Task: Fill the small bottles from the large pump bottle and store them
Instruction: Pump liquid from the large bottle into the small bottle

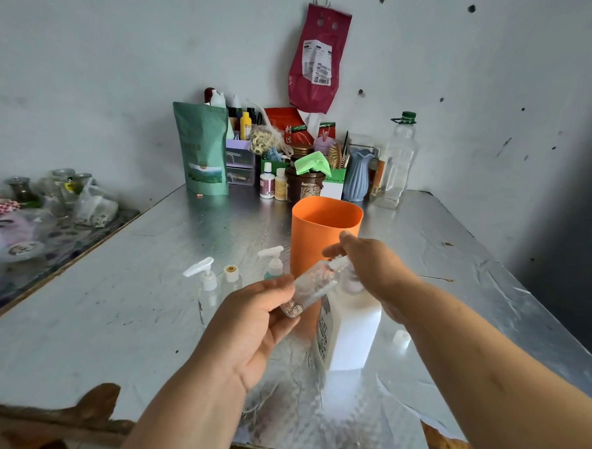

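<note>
My left hand [251,321] grips a small clear bottle [310,287], tilted with its mouth up to the right at the nozzle of the large white pump bottle [349,333]. My right hand [371,262] rests on top of the pump head, fingers curled down over it; the head itself is hidden. Left of them stand two small clear pump bottles [206,281] [273,262] and a small capped bottle [231,277]. An orange container [322,225] stands just behind the large bottle. A small white cap [402,338] lies on the table to the right.
The foil-covered table [129,301] carries clutter along the back wall: a green pouch [202,150], a blue vase [357,174], a tall clear bottle [399,161], a brown jar [303,185]. Jars and bags [49,197] sit on a lower surface to the left.
</note>
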A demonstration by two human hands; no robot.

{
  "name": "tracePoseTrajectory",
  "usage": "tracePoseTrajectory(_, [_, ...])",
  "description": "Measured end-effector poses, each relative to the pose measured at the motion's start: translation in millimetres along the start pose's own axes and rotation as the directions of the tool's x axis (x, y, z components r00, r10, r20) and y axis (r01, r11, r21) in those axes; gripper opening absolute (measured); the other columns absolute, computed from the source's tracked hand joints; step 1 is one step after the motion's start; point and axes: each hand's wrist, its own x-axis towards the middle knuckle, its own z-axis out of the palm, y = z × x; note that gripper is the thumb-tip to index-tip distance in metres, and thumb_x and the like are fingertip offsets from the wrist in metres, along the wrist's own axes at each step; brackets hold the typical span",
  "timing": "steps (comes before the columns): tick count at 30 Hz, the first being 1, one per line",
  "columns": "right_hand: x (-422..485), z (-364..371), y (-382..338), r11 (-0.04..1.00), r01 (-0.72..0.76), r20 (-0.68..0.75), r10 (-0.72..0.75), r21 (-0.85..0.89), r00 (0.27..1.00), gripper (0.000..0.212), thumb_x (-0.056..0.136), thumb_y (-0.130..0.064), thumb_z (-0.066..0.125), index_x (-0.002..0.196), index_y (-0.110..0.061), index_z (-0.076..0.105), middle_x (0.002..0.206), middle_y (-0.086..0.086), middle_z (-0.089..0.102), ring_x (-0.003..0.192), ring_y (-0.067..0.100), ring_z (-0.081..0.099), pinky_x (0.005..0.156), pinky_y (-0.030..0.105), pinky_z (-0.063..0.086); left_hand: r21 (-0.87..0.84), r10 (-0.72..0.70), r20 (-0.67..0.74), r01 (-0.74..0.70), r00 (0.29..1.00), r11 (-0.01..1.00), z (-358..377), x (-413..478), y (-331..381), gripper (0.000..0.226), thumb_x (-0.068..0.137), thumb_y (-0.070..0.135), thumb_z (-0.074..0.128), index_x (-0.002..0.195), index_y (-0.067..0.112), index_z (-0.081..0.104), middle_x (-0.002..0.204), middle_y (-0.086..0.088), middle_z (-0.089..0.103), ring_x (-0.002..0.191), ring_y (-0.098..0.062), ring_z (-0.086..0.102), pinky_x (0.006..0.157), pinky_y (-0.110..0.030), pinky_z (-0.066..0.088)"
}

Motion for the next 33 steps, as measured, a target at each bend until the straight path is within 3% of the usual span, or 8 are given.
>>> tracePoseTrajectory(5, [-0.1, -0.3, -1.5, 1.000, 0.000, 0.009, 0.000, 0.024, 1.000, 0.050, 0.102, -0.038, 0.023, 0.105, -0.020, 0.070, 0.112, 0.004, 0.053, 0.097, 0.020, 0.051, 0.083, 0.032, 0.034, -0.078, -0.033, 0.021, 0.035, 0.999, 0.996, -0.9, -4.0, -1.0, 0.017, 0.091, -0.004, 0.053, 0.101, 0.000, 0.066, 0.068, -0.006, 0.072, 0.058, -0.012, 0.069, 0.071, -0.028, 0.056])
tracePoseTrajectory(9, [-2.9, -1.8, -3.8, 0.997, -0.020, 0.020, 0.019, 0.074, 1.000, 0.051, 0.102, -0.041, 0.024, 0.105, -0.017, 0.069, 0.086, -0.009, 0.052, 0.080, 0.011, 0.048, 0.072, 0.030, 0.036, -0.164, -0.041, 0.047, 0.048, 0.998, 0.985, -0.1, -6.1, 0.6, 0.018, 0.090, -0.006, 0.053, 0.104, -0.006, 0.064, 0.075, -0.014, 0.073, 0.061, -0.019, 0.071, 0.069, -0.034, 0.058])
tracePoseTrajectory(12, [-4.1, -5.3, -6.1, 0.998, -0.022, 0.011, 0.021, 0.066, 1.000, 0.048, 0.101, -0.040, 0.027, 0.105, -0.016, 0.069, 0.080, -0.010, 0.051, 0.074, 0.010, 0.048, 0.064, 0.024, 0.036, -0.182, -0.038, 0.049, 0.047, 0.998, 0.982, 0.9, -6.9, 1.3, 0.017, 0.090, -0.006, 0.053, 0.103, -0.006, 0.064, 0.077, -0.015, 0.073, 0.063, -0.020, 0.071, 0.071, -0.035, 0.058])
tracePoseTrajectory(16, [-1.8, -6.3, -9.1, 1.000, -0.009, 0.032, 0.008, 0.016, 0.999, 0.047, 0.102, -0.038, 0.026, 0.107, -0.019, 0.068, 0.105, 0.000, 0.053, 0.080, 0.010, 0.048, 0.079, 0.031, 0.035, -0.184, -0.041, 0.044, 0.048, 0.998, 0.982, 1.4, -6.5, 2.1, 0.017, 0.090, -0.006, 0.053, 0.102, -0.006, 0.064, 0.077, -0.015, 0.073, 0.063, -0.019, 0.071, 0.071, -0.035, 0.058])
tracePoseTrajectory(20, [0.4, -5.6, -8.7, 0.999, 0.034, 0.040, -0.033, -0.031, 0.999, 0.048, 0.103, -0.035, 0.022, 0.108, -0.019, 0.067, 0.122, 0.002, 0.052, 0.084, 0.011, 0.049, 0.080, 0.031, 0.035, -0.195, -0.047, 0.047, 0.055, 0.998, 0.979, 1.2, -5.9, 2.0, 0.017, 0.089, -0.006, 0.053, 0.103, -0.007, 0.064, 0.079, -0.016, 0.073, 0.064, -0.020, 0.072, 0.071, -0.036, 0.057])
tracePoseTrajectory(27, [5.8, -2.3, -2.4, 0.997, 0.064, 0.060, -0.061, -0.053, 0.996, 0.050, 0.102, -0.037, 0.021, 0.111, -0.020, 0.067, 0.127, 0.002, 0.057, 0.102, 0.019, 0.052, 0.085, 0.031, 0.038, -0.199, -0.065, 0.053, 0.074, 0.996, 0.977, -2.4, -2.0, -1.1, 0.017, 0.089, -0.004, 0.055, 0.100, -0.006, 0.067, 0.084, -0.016, 0.074, 0.067, -0.021, 0.072, 0.074, -0.037, 0.057])
tracePoseTrajectory(33, [6.9, 4.2, 3.2, 0.994, 0.061, 0.019, -0.060, -0.088, 0.998, 0.051, 0.102, -0.036, 0.021, 0.112, -0.021, 0.068, 0.131, 0.002, 0.058, 0.118, 0.022, 0.050, 0.105, 0.039, 0.037, -0.179, -0.077, 0.028, 0.080, 0.997, 0.981, -2.3, -2.9, -3.2, 0.014, 0.089, -0.004, 0.055, 0.090, -0.003, 0.069, 0.078, -0.014, 0.073, 0.063, -0.018, 0.071, 0.074, -0.037, 0.056])
